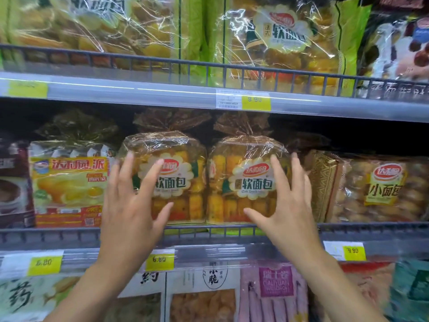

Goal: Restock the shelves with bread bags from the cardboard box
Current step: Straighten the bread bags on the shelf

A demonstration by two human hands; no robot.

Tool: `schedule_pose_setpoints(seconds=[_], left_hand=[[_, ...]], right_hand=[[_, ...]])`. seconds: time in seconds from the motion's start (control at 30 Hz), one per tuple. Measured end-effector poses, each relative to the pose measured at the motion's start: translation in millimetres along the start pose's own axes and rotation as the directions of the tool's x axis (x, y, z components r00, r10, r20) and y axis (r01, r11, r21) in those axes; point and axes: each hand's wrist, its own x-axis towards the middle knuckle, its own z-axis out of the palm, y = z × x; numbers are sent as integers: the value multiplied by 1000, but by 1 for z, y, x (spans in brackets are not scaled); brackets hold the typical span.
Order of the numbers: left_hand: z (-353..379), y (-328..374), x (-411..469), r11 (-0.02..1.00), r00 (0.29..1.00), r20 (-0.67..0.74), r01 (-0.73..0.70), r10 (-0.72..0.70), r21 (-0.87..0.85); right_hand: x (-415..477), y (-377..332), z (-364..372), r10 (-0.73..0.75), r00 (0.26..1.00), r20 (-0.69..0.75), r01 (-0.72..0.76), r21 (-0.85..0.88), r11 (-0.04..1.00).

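Observation:
Two clear bread bags stand upright side by side on the middle shelf, behind its wire rail point(209, 228). My left hand point(132, 201) is spread flat in front of the left bread bag point(178, 173), fingers apart. My right hand point(285, 201) is spread in front of the right bread bag point(246, 177), fingers apart. Neither hand grips a bag; whether the palms touch the plastic is unclear. The cardboard box is out of view.
A yellow pie package point(69, 182) sits left of the two bags, a small-bread bag point(380, 189) to their right. Larger bread bags point(278, 40) fill the upper shelf. Snack packs point(204, 296) hang below the price-tag strip point(160, 261).

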Motion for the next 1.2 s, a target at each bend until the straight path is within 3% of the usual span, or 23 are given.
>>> schedule_pose_setpoints(seconds=[0.1, 0.47, 0.57, 0.7, 0.87, 0.97, 1.07, 1.2], left_hand=[[0, -9, -1, 995, 986, 132, 96, -101, 42], [14, -10, 14, 995, 984, 156, 91, -83, -42], [8, -14, 14, 993, 988, 140, 84, -72, -87], [5, -19, 15, 982, 991, 100, 104, -88, -156], [7, -12, 18, 983, 986, 154, 93, -68, -156], [0, -8, 18, 993, 988, 141, 75, -61, -94], [-2, -4, 20, 997, 995, 97, -44, 38, 66], [9, 5, 30, 966, 969, 239, -125, 69, 226]], right_hand=[[-1, -8, 18, 25, 999, 40, -23, -47, 999], [18, -3, 31, 41, 999, 27, -37, -132, 991], [19, 1, 21, 12, 999, 44, -10, -55, 998], [22, 8, 16, 37, 999, -35, -33, 119, 992], [25, -4, 24, 51, 998, -25, -48, 109, 993], [24, -14, 19, 68, 997, -27, -68, -2, 998], [19, -24, 18, 24, 997, -67, -33, -132, 991], [21, -30, 26, 12, 1000, -2, -12, -193, 981]])
